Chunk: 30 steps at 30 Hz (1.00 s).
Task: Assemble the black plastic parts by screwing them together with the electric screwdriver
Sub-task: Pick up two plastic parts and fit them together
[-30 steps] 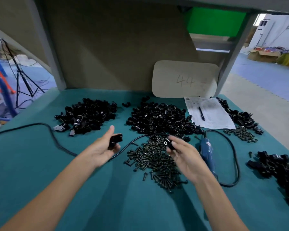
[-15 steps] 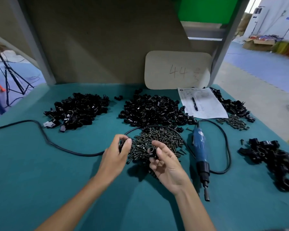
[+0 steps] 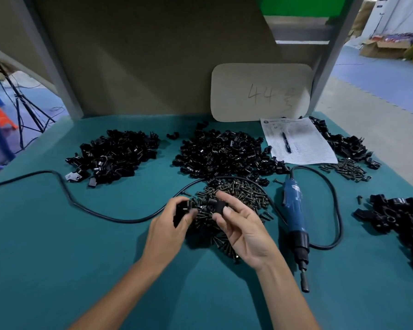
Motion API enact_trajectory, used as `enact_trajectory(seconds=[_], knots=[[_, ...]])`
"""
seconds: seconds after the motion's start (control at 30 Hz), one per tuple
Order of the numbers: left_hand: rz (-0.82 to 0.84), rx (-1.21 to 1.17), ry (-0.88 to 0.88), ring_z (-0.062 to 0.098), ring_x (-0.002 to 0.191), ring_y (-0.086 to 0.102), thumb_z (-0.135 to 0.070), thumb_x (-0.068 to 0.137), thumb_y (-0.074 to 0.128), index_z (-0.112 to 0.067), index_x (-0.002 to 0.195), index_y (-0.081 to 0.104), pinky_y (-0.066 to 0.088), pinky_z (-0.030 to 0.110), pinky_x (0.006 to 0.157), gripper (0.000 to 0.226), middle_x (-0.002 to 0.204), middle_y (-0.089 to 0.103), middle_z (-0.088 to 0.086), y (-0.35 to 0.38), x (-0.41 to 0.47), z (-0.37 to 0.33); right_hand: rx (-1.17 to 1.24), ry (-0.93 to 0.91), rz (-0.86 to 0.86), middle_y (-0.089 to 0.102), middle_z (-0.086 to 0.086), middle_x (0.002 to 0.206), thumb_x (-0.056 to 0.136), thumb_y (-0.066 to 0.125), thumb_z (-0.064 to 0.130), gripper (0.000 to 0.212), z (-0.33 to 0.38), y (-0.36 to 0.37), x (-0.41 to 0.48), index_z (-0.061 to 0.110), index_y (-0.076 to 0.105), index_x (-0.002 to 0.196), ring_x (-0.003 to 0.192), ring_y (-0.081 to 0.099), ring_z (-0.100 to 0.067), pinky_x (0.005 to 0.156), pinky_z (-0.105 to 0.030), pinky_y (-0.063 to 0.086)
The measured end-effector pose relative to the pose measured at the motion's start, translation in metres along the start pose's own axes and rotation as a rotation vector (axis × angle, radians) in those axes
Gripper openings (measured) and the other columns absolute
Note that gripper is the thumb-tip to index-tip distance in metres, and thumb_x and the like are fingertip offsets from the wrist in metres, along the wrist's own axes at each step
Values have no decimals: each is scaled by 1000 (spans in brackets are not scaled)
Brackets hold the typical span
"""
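Teal bench top (image 3: 57,258) w/ a grey-brown back panel behind. A rounded card (image 3: 260,91) leans on that panel, handwritten "44" plus a scribble to the right that can't be read. Printed sheet (image 3: 305,148) lies flat in front of the card w/ a pen (image 3: 286,142) on it; the print is too small to read.

Electric screwdriver (image 3: 293,210) lies on the bench just right of the hands. It has a blue body and black nose, long axis far-to-near, bit end toward the person, cable end away. The white label on the blue body is unreadable. Its cable (image 3: 93,210) runs off left across the bench.

Left hand (image 3: 169,232) grips the left-hand part (image 3: 181,210), fingers curled round it. Right hand (image 3: 241,227) pinches the right-hand part (image 3: 216,207) betw. thumb and fingertips. Both parts are black, near each other, over the screw pile (image 3: 243,194).

Black parts sit in heaps: left heap (image 3: 115,156), centre heap (image 3: 224,153), far-right heap (image 3: 346,145) and near-right heap (image 3: 401,217). Small screw pile (image 3: 348,169) lies by the sheet.
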State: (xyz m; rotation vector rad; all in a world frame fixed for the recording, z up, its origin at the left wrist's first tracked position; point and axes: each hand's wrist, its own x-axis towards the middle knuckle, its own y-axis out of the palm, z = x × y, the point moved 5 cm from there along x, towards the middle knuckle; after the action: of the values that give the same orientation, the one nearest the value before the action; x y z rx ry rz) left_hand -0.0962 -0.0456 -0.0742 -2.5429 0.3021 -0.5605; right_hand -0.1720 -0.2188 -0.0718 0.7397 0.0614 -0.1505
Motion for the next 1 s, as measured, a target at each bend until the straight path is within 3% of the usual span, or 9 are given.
enact_trajectory(seconds=[0.13,0.23,0.4,0.57,0.7,0.8,1.0], knots=[[-33,44,67,-3,103,57,-54,90,61,-33,116,61,41,8,82,33,107,55,-25,-2,-2,-5,21,-2,7,72,-10,102,91,66,6,30,-1,1,-3,15,76,117,84,69,-18,76,-28,59],[-13,63,79,-3,104,55,-47,94,64,-41,121,58,38,6,83,29,107,53,-27,-1,-4,-6,32,14,5,73,-11,101,89,64,3,31,-3,3,-1,13,77,115,86,70,-20,79,-29,59],[18,90,200,-5,111,56,-35,93,69,-28,121,63,41,8,93,30,117,58,-19,1,-8,-11,-30,16,5,72,-11,102,87,67,-2,32,-8,5,1,8,77,116,88,70,-18,81,-27,59],[85,104,235,7,95,63,-47,94,64,-17,122,65,52,25,80,41,109,65,-10,8,-13,-15,-129,27,-37,72,-12,108,85,70,11,34,-13,5,4,9,66,118,89,66,-16,74,-25,55],[133,113,235,2,94,59,-61,99,49,-25,125,62,50,22,77,46,109,56,-17,9,-15,-16,-174,35,-24,73,-8,103,89,67,14,26,-13,6,3,9,67,114,84,63,-14,72,-25,52],[116,94,190,-2,99,58,-68,97,43,-39,134,54,51,19,79,48,113,52,-22,5,-13,-14,-203,18,-5,73,-7,98,98,58,6,15,-12,7,2,9,70,107,81,65,-12,68,-22,52],[148,201,196,4,91,57,-70,97,34,-45,132,47,51,28,73,44,108,53,-17,9,-14,-15,-280,-10,-11,72,-2,90,104,44,-6,30,-21,9,5,8,70,101,78,66,-12,73,-24,56]])
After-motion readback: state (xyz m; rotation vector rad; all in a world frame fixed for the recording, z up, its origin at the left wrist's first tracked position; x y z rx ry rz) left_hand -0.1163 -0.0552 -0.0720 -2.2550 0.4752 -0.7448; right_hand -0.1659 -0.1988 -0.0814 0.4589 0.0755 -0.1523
